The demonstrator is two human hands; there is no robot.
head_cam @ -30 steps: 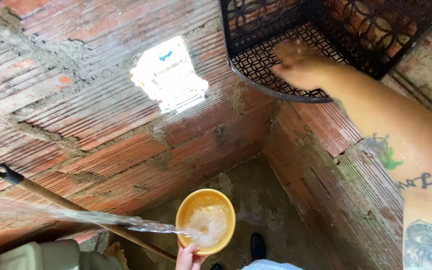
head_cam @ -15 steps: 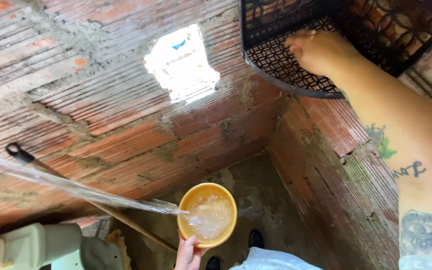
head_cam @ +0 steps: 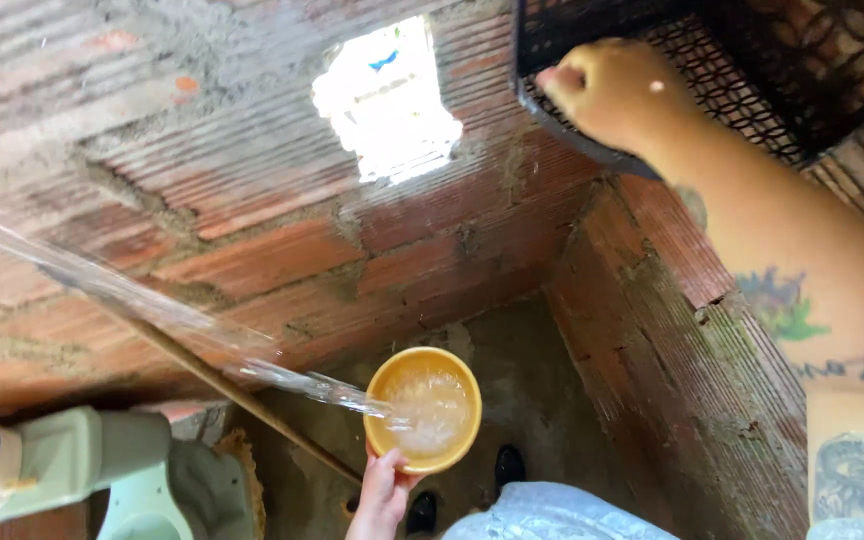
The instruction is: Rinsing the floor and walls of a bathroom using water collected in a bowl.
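Observation:
My left hand (head_cam: 382, 495) holds a yellow bowl (head_cam: 423, 409) by its near rim, low in the middle of the view. A stream of water (head_cam: 152, 310) arcs in from the upper left and lands in the bowl, which is frothing with water. My right hand (head_cam: 607, 90) is raised at the upper right, fingers curled on the front edge of a black lattice metal corner shelf (head_cam: 742, 60) fixed high in the brick corner. My tattooed right forearm runs down the right side.
Bare red brick walls (head_cam: 252, 230) meet in a corner, with a small bright opening (head_cam: 387, 100) in the left wall. A wooden stick (head_cam: 222, 385) leans on the wall. A pale green plastic object (head_cam: 82, 465) sits at the lower left. The floor (head_cam: 512, 370) is wet concrete.
The view has swung left and up. My right hand has moved from the shelf's floor to its front edge. The bowl stays under the stream, still filling.

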